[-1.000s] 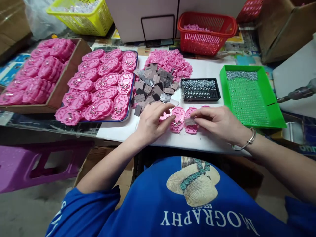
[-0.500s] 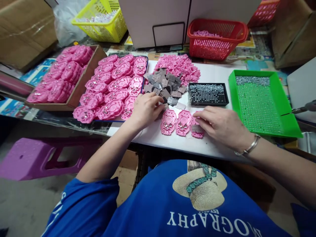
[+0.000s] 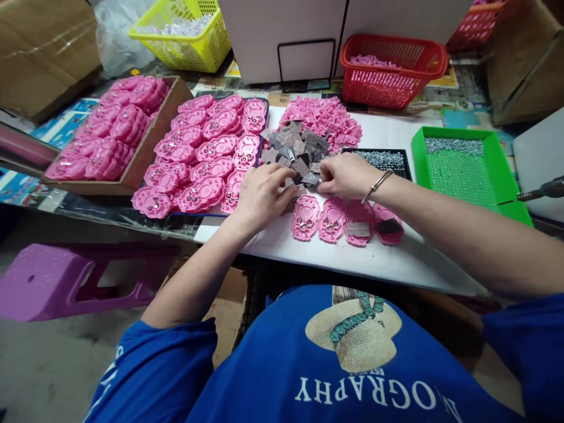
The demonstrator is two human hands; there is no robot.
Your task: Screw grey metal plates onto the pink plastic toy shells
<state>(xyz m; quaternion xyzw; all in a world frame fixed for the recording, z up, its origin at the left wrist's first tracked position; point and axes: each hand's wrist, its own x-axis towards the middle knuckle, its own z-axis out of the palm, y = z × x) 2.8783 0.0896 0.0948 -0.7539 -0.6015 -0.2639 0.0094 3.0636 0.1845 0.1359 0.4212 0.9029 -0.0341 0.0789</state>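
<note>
Four pink plates (image 3: 305, 218) lie in a row on the worktop (image 3: 326, 258), long axes roughly front to back, near the left hand (image 3: 293, 181), thumb and fingers parted, and the right hand (image 3: 323, 181), grip unclear, at the gray tiles (image 3: 296, 143).

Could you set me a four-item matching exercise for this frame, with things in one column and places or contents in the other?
1. Right hand
2. Rightmost pink casing in the front row
3. Red basket
4. Green tray

A. Holds small silvery metal pieces
B. Has a dark plate lying on it
C. At the back, with small pink pieces inside
D. At the right edge of the pile of grey plates

Pairs: 1-D, 2-B, 3-C, 4-A
</note>
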